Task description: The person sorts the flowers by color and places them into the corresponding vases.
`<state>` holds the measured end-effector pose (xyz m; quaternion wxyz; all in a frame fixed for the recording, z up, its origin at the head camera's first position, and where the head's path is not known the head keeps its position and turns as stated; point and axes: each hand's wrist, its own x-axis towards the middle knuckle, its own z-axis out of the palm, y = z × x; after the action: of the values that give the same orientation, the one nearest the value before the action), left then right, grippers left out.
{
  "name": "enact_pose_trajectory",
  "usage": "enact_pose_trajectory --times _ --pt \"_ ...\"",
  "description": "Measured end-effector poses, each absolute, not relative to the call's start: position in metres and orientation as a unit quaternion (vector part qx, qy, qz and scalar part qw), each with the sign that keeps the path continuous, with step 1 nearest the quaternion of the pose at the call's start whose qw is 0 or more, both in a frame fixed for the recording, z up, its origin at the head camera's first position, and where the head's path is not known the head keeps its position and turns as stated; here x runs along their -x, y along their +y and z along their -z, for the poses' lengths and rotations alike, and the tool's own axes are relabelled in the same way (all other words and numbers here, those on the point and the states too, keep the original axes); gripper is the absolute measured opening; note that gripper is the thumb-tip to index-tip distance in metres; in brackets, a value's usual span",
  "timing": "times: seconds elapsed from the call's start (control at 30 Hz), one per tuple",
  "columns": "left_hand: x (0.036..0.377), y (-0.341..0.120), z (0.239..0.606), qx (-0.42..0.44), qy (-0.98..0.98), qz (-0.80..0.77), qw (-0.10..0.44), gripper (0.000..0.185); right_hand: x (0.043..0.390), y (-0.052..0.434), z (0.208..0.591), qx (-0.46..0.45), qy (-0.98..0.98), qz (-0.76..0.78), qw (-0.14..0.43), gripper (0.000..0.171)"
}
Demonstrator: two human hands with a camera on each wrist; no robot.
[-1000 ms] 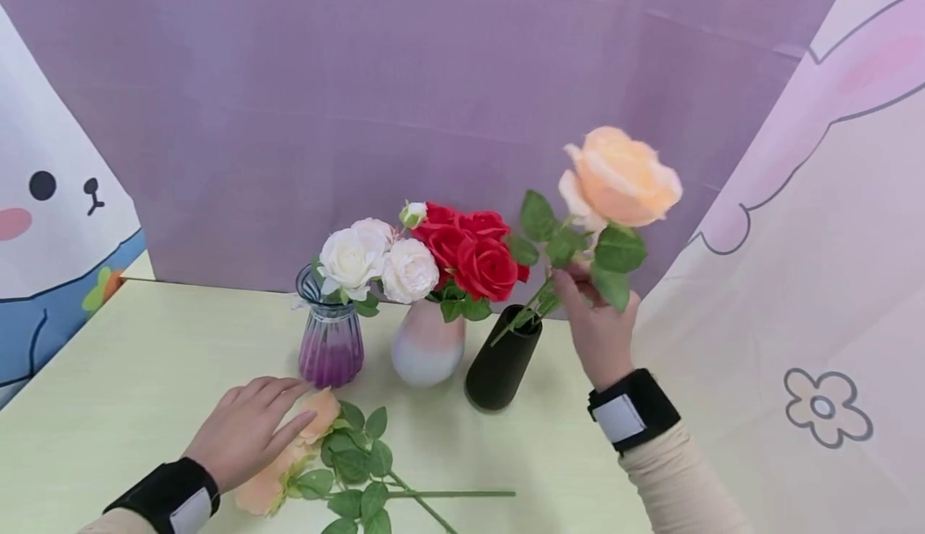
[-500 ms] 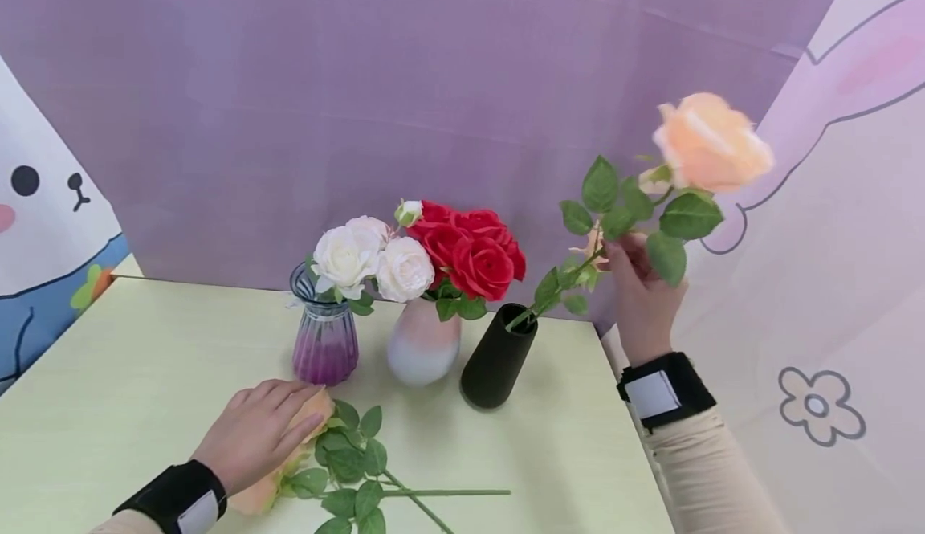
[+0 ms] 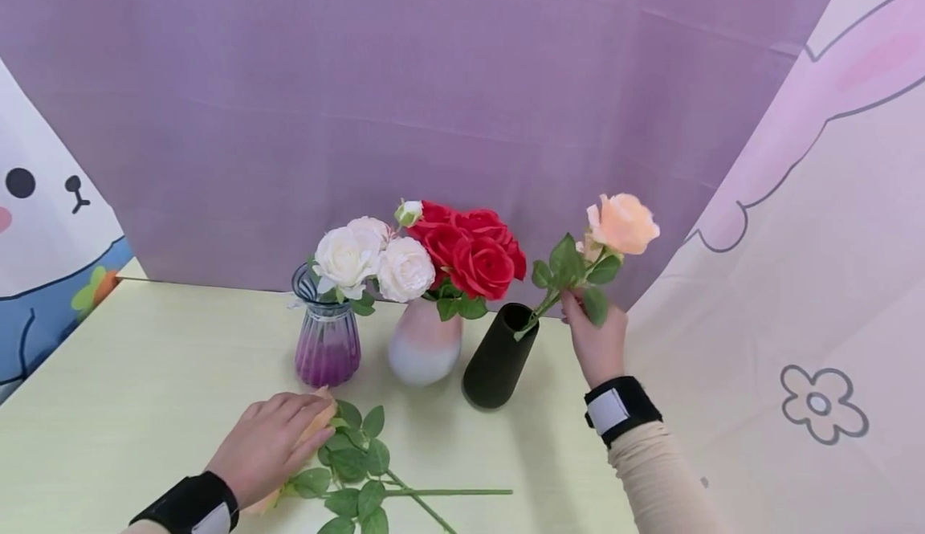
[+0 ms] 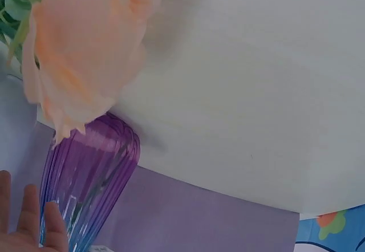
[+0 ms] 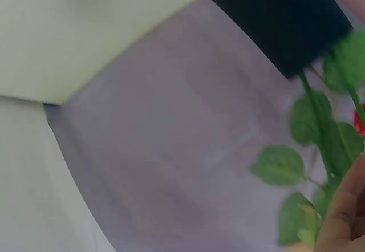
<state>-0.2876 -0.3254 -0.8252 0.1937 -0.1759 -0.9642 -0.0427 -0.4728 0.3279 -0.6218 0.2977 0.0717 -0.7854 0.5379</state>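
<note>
My right hand [image 3: 596, 337] grips the leafy stem of a peach rose [image 3: 625, 223] at the black vase [image 3: 499, 369]. The stem's lower end overlaps the vase's mouth; whether it is inside I cannot tell. More peach petals show behind the bloom. Two green stems cross near the vase's rim in the right wrist view, with leaves [image 5: 279, 165] beside my fingers. My left hand [image 3: 267, 446] lies over peach roses [image 3: 318, 421] on the table and partly hides their blooms. In the left wrist view, its fingers stand extended near a peach bloom [image 4: 91, 47].
A purple glass vase [image 3: 328, 349] holds white roses [image 3: 347, 261]. Beside it, a pink-and-white vase [image 3: 425, 349] bears red roses [image 3: 480, 257]. Leafy stems [image 3: 448, 492] cross on the table [image 3: 181, 341]. A purple cloth [image 3: 433, 76] hangs behind.
My right hand swung right and up with the peach rose, then came back left and lower, the bloom now farther down. My left hand shifted slightly right over the lying blooms.
</note>
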Motion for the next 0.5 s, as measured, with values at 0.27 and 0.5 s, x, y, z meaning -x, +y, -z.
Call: enact_pose_trajectory --times 0.27,0.5 --pt "0.277 -0.329 0.86 0.18 -0.963 0.039 0.195 0.071 0.393 0.263 0.561 -0.009 -0.829 -0.507 0.238 0.035" --pt "0.271 -0.33 0.857 0.169 -0.967 0.036 0.19 0.069 0.363 0.233 0.522 0.043 -0.826 -0.521 0.21 0.033"
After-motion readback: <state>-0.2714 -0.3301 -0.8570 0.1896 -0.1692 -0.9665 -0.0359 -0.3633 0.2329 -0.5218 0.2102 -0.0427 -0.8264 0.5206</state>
